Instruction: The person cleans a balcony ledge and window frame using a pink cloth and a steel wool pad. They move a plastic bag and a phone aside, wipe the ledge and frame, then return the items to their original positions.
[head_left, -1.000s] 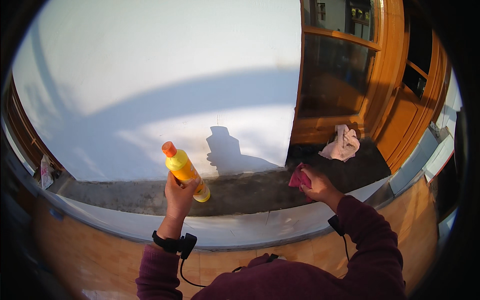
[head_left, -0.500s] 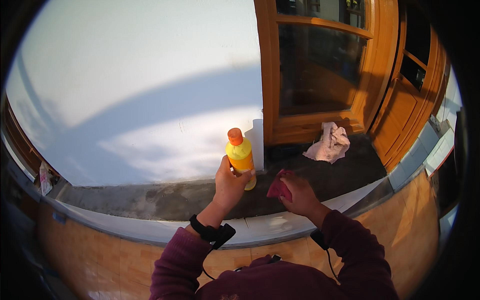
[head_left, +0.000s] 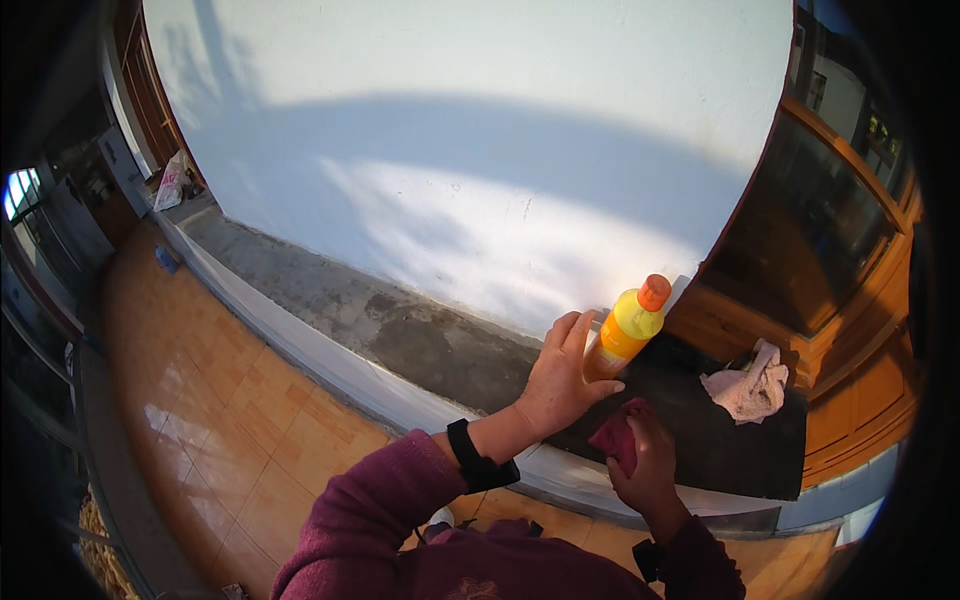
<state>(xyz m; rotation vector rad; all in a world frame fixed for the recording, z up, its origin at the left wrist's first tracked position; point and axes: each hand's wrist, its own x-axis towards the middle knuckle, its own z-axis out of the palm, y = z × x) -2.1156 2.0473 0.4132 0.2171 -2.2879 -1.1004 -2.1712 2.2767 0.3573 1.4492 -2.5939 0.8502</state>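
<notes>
A yellow bottle (head_left: 625,330) with an orange cap stands on the dark ledge (head_left: 745,455) beside the white wall. My left hand (head_left: 568,375) is right at the bottle's side, thumb and fingers spread apart around its lower part. Whether the fingers still touch it is hard to see. In front of the bottle, my right hand (head_left: 648,465) is closed on a dark pink cloth (head_left: 618,436), low over the ledge. A crumpled pale pink towel (head_left: 752,385) lies farther right on the ledge.
The white wall (head_left: 480,150) rises behind the ledge. To the right are a wooden-framed window (head_left: 815,220) and wood panelling (head_left: 865,425). A plastic bag (head_left: 172,182) sits at the ledge's far left end. Orange tiled floor (head_left: 240,420) runs below, with a small blue object (head_left: 165,259) on it.
The view has swung left, so the bottle and towel appear farther right. My left hand's grip round the bottle has loosened and its fingers have spread. My right hand keeps the cloth.
</notes>
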